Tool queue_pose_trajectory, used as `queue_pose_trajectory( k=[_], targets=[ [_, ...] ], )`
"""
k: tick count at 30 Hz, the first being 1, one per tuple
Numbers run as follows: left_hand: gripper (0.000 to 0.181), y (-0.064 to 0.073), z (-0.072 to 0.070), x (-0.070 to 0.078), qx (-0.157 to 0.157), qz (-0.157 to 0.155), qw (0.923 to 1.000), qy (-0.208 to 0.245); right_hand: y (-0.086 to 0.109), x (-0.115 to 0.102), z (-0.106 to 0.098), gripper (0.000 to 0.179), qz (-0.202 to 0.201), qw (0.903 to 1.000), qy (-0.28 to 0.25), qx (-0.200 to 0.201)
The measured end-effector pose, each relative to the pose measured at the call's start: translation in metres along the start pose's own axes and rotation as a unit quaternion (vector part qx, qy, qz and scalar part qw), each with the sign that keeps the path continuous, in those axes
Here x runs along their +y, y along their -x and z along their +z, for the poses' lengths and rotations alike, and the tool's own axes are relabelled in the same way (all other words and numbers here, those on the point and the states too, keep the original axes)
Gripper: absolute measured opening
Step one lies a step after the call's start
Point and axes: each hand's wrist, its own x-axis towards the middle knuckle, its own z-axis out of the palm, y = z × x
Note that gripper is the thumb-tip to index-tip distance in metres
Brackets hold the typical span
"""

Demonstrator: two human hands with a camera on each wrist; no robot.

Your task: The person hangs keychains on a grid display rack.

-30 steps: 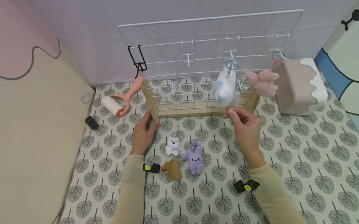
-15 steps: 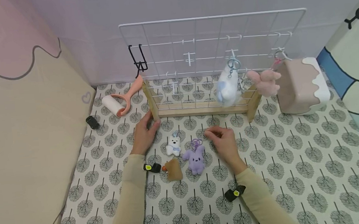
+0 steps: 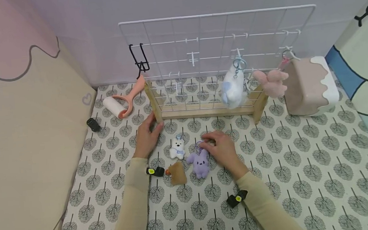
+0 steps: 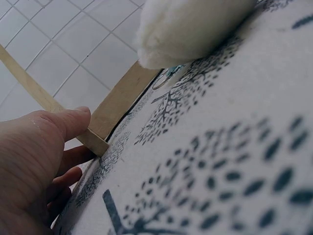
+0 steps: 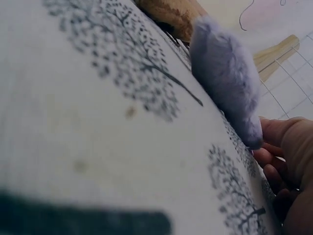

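Observation:
In the head view my left hand (image 3: 146, 137) grips the left wooden foot (image 3: 153, 105) of a white wire grid rack (image 3: 216, 106); the left wrist view shows the thumb (image 4: 76, 120) over the foot's end and fingers below. My right hand (image 3: 222, 149) is at the top of a purple bunny plush keychain (image 3: 201, 165), thumb and forefinger pinching at its ring, which they partly hide. This bunny (image 5: 225, 73) lies on the patterned cloth. Beside it lie a white bear plush keychain (image 3: 177, 148) and a brown plush (image 3: 177, 173) with an orange bit.
On the rack's hooks hang a white-and-blue plush (image 3: 233, 87) and a pink bunny plush (image 3: 272, 82). A black hook (image 3: 141, 64) sits at its left. A lint roller (image 3: 125, 100) and small black object (image 3: 93, 124) lie left; a pink-and-white box (image 3: 311, 86) stands right.
My right hand has come away from below the hanging white-and-blue plush, moving left and toward me to the purple bunny's ring. My left hand has stayed on the rack's foot.

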Motion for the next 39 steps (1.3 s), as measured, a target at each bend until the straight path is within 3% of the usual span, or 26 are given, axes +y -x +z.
queue_pose_trajectory(
  k=[9, 21, 34, 39],
  targets=[
    [0.064, 0.000, -0.001, 0.004, 0.001, 0.000, 1.0000, 0.005, 0.000, -0.006, 0.000, 0.050, -0.010, 0.9951, 0.084, -0.051],
    [0.063, 0.000, -0.001, 0.008, -0.001, 0.005, 1.0000, 0.007, 0.003, -0.012, -0.001, 0.038, -0.034, 0.9941, 0.094, -0.043],
    [0.064, 0.000, 0.000, 0.006, 0.001, 0.002, 1.0000, 0.009, 0.006, -0.006, 0.004, 0.027, 0.001, 0.9988, 0.039, -0.028],
    [0.064, 0.000, 0.000, 0.005, 0.002, 0.004, 1.0000, 0.008, 0.007, 0.000, 0.007, 0.023, -0.007, 0.9999, -0.003, -0.013]
  ],
)
